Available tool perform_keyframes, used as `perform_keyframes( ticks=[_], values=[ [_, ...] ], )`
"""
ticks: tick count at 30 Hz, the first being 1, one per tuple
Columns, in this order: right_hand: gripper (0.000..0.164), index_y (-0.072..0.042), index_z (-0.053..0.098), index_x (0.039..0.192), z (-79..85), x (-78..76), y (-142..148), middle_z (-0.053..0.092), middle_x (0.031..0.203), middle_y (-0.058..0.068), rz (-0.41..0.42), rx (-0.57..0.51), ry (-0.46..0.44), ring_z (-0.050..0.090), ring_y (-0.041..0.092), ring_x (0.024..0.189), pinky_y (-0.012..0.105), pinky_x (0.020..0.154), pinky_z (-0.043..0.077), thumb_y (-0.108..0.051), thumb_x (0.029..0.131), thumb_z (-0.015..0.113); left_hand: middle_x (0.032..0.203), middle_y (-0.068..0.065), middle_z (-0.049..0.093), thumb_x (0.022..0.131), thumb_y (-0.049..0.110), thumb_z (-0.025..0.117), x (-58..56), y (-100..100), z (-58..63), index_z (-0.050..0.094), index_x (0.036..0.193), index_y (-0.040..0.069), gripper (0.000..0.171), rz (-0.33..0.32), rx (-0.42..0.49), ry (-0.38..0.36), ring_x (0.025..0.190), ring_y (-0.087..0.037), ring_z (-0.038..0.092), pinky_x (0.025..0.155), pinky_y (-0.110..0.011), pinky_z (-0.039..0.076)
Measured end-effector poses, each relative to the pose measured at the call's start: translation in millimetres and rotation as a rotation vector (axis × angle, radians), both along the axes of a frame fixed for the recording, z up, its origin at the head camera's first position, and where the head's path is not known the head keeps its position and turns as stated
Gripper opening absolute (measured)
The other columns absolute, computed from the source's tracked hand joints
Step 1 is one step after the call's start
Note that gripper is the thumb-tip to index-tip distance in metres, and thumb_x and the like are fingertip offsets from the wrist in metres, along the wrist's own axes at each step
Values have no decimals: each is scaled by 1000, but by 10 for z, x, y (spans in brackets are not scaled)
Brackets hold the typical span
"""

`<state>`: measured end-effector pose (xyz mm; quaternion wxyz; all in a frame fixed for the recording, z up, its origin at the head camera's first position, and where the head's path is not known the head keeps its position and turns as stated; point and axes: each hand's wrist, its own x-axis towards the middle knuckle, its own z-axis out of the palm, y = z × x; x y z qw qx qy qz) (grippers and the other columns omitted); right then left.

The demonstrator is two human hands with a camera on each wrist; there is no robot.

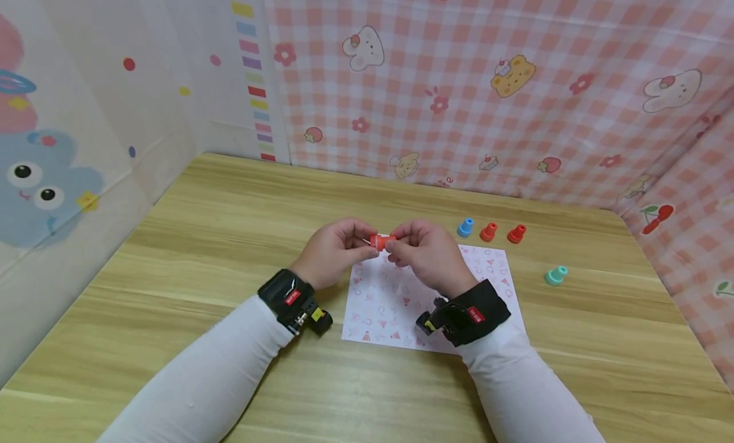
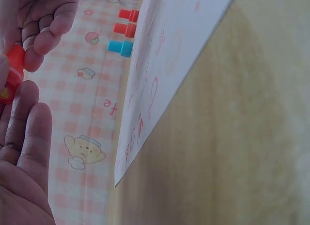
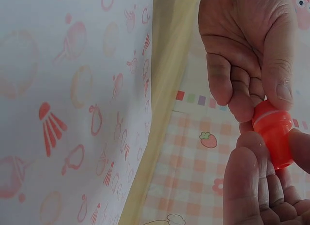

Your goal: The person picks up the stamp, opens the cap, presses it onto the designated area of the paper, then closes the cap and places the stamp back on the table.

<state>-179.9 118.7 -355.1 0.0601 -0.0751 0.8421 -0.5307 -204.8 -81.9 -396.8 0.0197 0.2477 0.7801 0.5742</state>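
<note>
Over the far part of the printed paper [image 1: 378, 296], both hands hold one small red stamp [image 1: 382, 241] lying sideways between them. My left hand [image 1: 334, 253] pinches its wider end between thumb and fingers. The narrower handle end is pinched by my right hand [image 1: 432, 255]. In the right wrist view the red stamp [image 3: 272, 133] shows a pale band near its wide end. Fingers cover part of it in the left wrist view. Small pink and red prints, such as a shuttlecock [image 3: 51, 128], are scattered over the sheet.
Beyond the paper's far right corner stand a blue stamp [image 1: 466, 227] and two red stamps, one [image 1: 489, 232] beside the other [image 1: 517, 234]. A teal stamp [image 1: 556, 276] stands farther right on the wooden table [image 1: 275, 201]. Patterned cloth [image 1: 401, 130] hangs behind the table.
</note>
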Motion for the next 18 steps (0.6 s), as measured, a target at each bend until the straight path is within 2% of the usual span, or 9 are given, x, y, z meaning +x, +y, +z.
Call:
perform_keyframes(
  ticks=[5,11,18],
  values=[
    [13,-14,65,92,9,12,4,68,79,4,-4,34,-27,63,25,74,53,73,52,-25,86,69,92,6,65,83,21,73,17,1,13,64,101,21,20,-2,-10,8,80,-10,60,69,-33,54],
    [11,-16,66,91,11,23,10,69,79,2,-13,73,-24,62,20,71,49,71,53,-25,86,69,92,6,64,82,22,73,43,2,29,66,96,21,16,11,-37,-5,80,-11,58,70,-31,54],
    [9,-15,67,90,21,32,9,69,79,3,-6,67,-37,63,19,71,49,72,53,-22,86,70,91,5,65,82,19,74,68,23,37,66,95,21,15,20,-25,-23,80,-11,58,71,-31,54]
  ],
)
